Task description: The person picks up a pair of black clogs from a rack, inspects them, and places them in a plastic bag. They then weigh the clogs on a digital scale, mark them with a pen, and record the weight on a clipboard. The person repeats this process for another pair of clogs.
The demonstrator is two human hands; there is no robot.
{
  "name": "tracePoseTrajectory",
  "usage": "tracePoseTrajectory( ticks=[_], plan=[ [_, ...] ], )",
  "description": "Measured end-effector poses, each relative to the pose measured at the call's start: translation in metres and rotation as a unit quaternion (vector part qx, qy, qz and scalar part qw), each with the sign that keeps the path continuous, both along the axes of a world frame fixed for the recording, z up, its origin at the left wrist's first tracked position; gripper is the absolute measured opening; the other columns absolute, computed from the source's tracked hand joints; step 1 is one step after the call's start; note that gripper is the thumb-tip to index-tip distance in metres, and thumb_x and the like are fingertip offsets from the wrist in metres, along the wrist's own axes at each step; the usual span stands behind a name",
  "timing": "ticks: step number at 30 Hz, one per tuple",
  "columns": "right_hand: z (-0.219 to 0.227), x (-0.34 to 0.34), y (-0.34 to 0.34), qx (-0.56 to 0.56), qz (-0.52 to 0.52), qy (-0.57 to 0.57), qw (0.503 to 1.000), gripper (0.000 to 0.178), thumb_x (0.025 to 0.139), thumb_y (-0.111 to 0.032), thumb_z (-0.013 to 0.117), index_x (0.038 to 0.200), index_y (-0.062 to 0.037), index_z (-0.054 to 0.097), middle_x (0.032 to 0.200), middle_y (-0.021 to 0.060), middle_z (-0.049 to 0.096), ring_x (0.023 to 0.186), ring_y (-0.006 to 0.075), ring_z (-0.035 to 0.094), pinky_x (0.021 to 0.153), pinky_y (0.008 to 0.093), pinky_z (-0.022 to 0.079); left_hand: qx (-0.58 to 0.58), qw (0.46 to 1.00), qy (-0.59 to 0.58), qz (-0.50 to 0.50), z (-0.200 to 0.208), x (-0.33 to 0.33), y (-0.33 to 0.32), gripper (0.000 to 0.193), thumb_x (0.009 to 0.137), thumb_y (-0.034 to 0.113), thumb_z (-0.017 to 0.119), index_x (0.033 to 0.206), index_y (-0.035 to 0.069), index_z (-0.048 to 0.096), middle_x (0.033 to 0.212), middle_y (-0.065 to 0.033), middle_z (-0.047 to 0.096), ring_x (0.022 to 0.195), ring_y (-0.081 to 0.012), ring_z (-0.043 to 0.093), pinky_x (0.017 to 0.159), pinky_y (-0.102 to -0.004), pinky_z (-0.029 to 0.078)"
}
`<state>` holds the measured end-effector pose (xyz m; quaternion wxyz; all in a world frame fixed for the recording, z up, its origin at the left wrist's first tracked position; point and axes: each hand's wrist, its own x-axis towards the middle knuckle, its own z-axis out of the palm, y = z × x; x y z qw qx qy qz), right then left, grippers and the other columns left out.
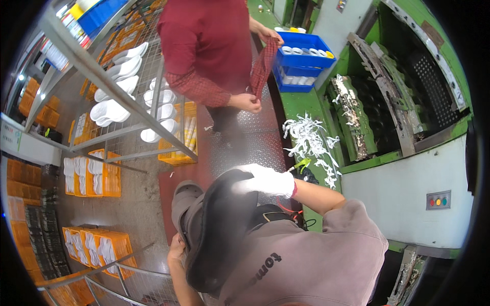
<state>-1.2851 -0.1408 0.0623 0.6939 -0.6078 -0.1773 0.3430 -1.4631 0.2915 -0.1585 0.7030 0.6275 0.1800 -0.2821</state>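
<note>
My right hand (pixel 265 181), in a white glove with a red cuff, lies over the top of a smooth black piece (pixel 219 229) across my lap, its fingers stretched out. That piece is blurred, and I cannot make out its kind. Low on the left, my bare left hand (pixel 176 248) is beside my grey trouser leg and the black piece's edge; its fingers are partly hidden. A grey clog (pixel 189 189) shows at the end of my leg. Just past my right wrist is a bright green nozzle-like tool (pixel 302 164) on the green ledge.
A co-worker in a dark red top (pixel 214 46) stands ahead holding a red checked cloth (pixel 264 69). White scraps (pixel 309 143) and blue crates (pixel 301 61) lie along the green machine (pixel 357 168). Left are a metal rack (pixel 130 109) with white soles and orange crates (pixel 112 178).
</note>
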Motion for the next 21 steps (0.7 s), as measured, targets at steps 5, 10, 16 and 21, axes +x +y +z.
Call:
tracePoseTrajectory(
  ticks=[5, 10, 16, 21],
  plan=[
    [0.007, 0.006, 0.064, 0.015, 0.066, -0.027, 0.997, 0.045, 0.096, -0.021, 0.064, 0.134, 0.0004, 0.056, 0.124, 0.01, 0.065, 0.113, 0.0149, 0.059, 0.097, 0.0312, 0.048, 0.004, 1.0, -0.018, 0.022, -0.015, 0.0, 0.071, 0.048, 0.088, -0.004, 0.052, 0.136, -0.005, 0.046, 0.124, -0.0124, 0.06, 0.112, -0.0204, 0.057, 0.102, -0.0322, 0.043],
    [0.0, 0.011, 0.137, 0.05, 0.081, -0.081, 0.992, 0.047, 0.096, -0.022, 0.065, 0.136, 0.0004, 0.054, 0.126, 0.0113, 0.064, 0.117, 0.0169, 0.058, 0.1, 0.0323, 0.047, -0.011, 0.996, -0.068, 0.05, -0.051, 0.003, 0.17, 0.048, 0.088, -0.004, 0.051, 0.136, -0.005, 0.046, 0.124, -0.0131, 0.059, 0.112, -0.021, 0.056, 0.102, -0.0318, 0.043],
    [0.01, 0.008, 0.198, 0.031, 0.099, -0.101, 0.989, 0.055, 0.096, -0.025, 0.066, 0.141, 0.0003, 0.049, 0.133, 0.0123, 0.061, 0.122, 0.0191, 0.056, 0.105, 0.0347, 0.044, 0.079, 0.995, -0.053, -0.002, -0.078, 0.014, 0.257, 0.046, 0.087, -0.006, 0.043, 0.133, -0.008, 0.046, 0.119, -0.0157, 0.059, 0.108, -0.024, 0.057, 0.098, -0.0308, 0.044],
    [0.032, 0.004, 0.221, -0.049, 0.098, -0.084, 0.99, 0.06, 0.096, -0.027, 0.066, 0.145, -0.0004, 0.043, 0.138, 0.0129, 0.057, 0.127, 0.0198, 0.052, 0.109, 0.0357, 0.041, 0.165, 0.979, -0.057, -0.109, -0.086, 0.037, 0.287, 0.05, 0.081, -0.011, 0.038, 0.129, -0.007, 0.051, 0.11, -0.0124, 0.06, 0.102, -0.021, 0.056, 0.091, -0.0284, 0.045]
  ],
)
